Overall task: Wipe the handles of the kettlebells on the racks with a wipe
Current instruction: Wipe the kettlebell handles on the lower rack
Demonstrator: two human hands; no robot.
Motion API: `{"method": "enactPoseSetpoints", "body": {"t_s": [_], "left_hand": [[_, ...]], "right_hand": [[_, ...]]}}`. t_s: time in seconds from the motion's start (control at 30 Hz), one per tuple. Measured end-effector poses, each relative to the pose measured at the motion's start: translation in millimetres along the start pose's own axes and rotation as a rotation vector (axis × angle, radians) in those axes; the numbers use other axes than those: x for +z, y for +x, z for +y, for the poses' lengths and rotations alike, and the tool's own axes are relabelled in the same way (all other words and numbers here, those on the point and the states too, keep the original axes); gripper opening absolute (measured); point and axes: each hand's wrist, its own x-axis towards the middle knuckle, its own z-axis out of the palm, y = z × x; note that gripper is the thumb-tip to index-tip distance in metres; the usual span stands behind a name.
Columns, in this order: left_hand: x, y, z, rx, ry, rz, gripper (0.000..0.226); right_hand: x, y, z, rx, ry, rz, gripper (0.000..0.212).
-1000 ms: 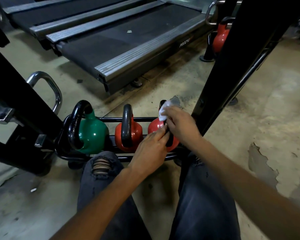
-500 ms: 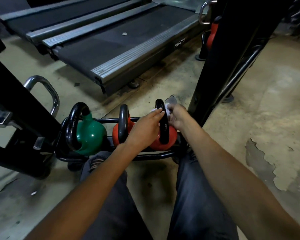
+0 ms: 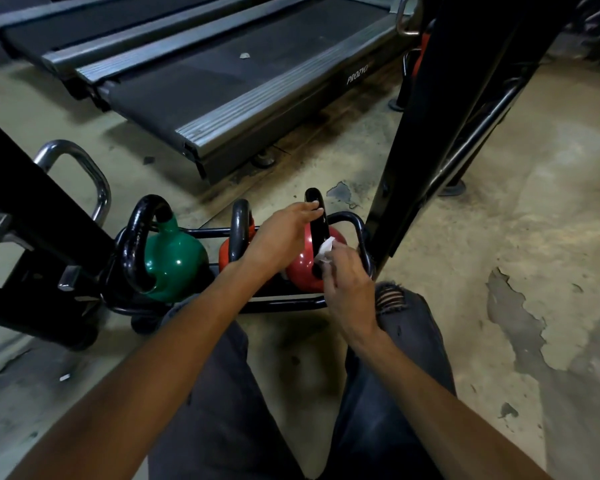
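Observation:
A low black rack on the floor holds three kettlebells with black handles: a green one at the left, a red one in the middle and a red one at the right. My left hand grips the upper part of the right kettlebell's handle, fingertips over its top. My right hand pinches a white wipe and presses it against the lower right side of that handle. Both my knees sit just in front of the rack.
A black machine upright slants up right beside the rack. A chrome handle and black frame stand at the left. Treadmill decks lie behind. Another red kettlebell shows far back. Cracked concrete floor spreads to the right.
My right hand has slid the wipe from the top of the right kettlebell's handle down its right side. My left hand has moved up from the lower handle to its top.

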Motion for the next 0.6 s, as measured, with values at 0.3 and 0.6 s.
{"method": "enactPoseSetpoints", "body": {"t_s": [0.3,0.6], "left_hand": [[-8.9,14.3,-2.6,0.017,0.037,-0.061,0.047],[-11.0,10.4,6.8,0.013,0.140,-0.112,0.049]], "right_hand": [[-10.9,28.3,14.6,-0.804,-0.802,-0.460,0.052],[-8.0,55.9,-13.3,-1.075,-1.089,-0.661,0.039]]}}
